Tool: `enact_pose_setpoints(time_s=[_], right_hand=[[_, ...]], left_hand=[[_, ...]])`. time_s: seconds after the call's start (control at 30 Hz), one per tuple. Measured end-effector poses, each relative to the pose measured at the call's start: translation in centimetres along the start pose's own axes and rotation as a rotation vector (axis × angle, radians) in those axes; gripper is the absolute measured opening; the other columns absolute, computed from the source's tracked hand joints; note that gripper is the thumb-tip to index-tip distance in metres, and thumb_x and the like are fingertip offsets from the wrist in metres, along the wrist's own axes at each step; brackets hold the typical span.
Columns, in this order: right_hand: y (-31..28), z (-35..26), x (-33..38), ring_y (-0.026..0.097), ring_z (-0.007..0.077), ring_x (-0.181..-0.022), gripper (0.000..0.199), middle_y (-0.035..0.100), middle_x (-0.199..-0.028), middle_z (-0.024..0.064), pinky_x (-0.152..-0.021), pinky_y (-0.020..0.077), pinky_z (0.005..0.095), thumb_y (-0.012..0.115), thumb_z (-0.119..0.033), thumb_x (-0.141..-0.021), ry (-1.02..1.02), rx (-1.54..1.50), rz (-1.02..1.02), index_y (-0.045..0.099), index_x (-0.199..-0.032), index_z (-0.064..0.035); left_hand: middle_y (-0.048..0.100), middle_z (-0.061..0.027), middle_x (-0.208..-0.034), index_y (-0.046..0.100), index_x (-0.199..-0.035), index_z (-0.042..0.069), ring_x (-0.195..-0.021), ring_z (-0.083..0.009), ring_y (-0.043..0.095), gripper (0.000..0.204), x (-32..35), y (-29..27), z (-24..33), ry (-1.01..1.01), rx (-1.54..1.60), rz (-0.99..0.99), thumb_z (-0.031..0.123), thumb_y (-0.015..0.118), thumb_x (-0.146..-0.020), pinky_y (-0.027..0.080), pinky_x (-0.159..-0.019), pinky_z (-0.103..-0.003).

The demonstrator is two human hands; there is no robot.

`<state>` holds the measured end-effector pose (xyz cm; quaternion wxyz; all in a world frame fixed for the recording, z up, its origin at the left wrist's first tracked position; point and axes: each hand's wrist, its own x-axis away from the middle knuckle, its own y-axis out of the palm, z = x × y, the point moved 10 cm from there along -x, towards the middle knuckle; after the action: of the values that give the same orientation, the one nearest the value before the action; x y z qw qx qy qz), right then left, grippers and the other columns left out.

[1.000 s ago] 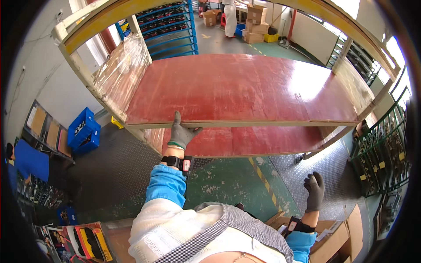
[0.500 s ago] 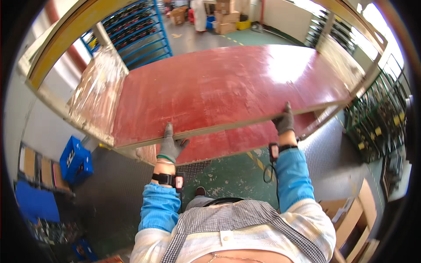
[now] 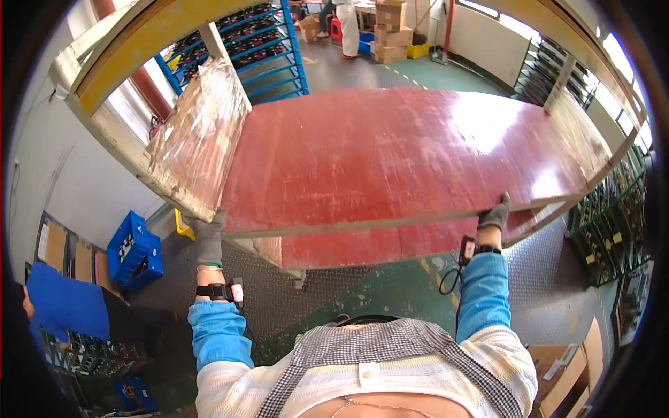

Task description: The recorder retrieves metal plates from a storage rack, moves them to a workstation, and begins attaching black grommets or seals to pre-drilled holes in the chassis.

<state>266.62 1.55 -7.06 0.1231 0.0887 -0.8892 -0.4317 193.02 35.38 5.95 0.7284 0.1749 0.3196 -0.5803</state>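
A shelf cart with a pale frame stands before me, with a red upper shelf [image 3: 397, 160] and a lower red shelf [image 3: 362, 247] beneath it. My left hand [image 3: 207, 237], in a grey glove, is closed round the cart's near left corner, where the upright meets the shelf. Far to the right, my right hand [image 3: 495, 216] grips the front edge of the upper shelf, thumb on top and the other fingers hidden below. Nothing lies on the upper shelf. Clear film covers the cart's left side panel [image 3: 202, 132].
Blue crates [image 3: 136, 251] stand at left, near a person in blue [image 3: 70, 303]. Behind the cart are a blue rack [image 3: 261, 49], stacked cartons [image 3: 391, 31] and a person in white [image 3: 346, 28]. A green rack [image 3: 610, 223] stands at right, an opened carton [image 3: 564, 376] lower right.
My left hand has shifted left from the shelf's front edge to the corner upright. The cart sits farther right in view, and my right hand stays on the edge.
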Motion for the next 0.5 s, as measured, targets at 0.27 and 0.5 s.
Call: enact_pose_setpoints(time_s=[0.27, 0.5], right_hand=[[-0.4, -1.4, -0.4, 0.055, 0.0283, -0.111, 0.045, 0.058, -0.120, 0.0123, -0.098, 0.0435, 0.0418, 0.049, -0.031, -0.088, -0.064, 0.028, 0.010, 0.053, -0.121, -0.0003], [-0.6, -1.1, -0.1, 0.056, 0.0286, -0.109, 0.045, 0.059, -0.119, 0.0113, -0.097, 0.0441, 0.0422, 0.050, -0.032, -0.088, -0.095, 0.023, 0.038, 0.054, -0.120, -0.0013]], left_hand=[[0.051, -0.0110, -0.117, 0.041, -0.123, -0.004, -0.103, -0.0205, 0.050, 0.047, -0.9, 1.9, -2.8, -0.318, 0.047, -0.304, 0.021, 0.058, -0.088, 0.039, -0.093, -0.035], [0.054, -0.0115, -0.113, 0.047, -0.111, -0.007, -0.101, -0.0227, 0.051, 0.038, -2.2, 2.0, -4.3, -0.261, -0.020, -0.411, 0.020, 0.059, -0.087, 0.039, -0.092, -0.035]])
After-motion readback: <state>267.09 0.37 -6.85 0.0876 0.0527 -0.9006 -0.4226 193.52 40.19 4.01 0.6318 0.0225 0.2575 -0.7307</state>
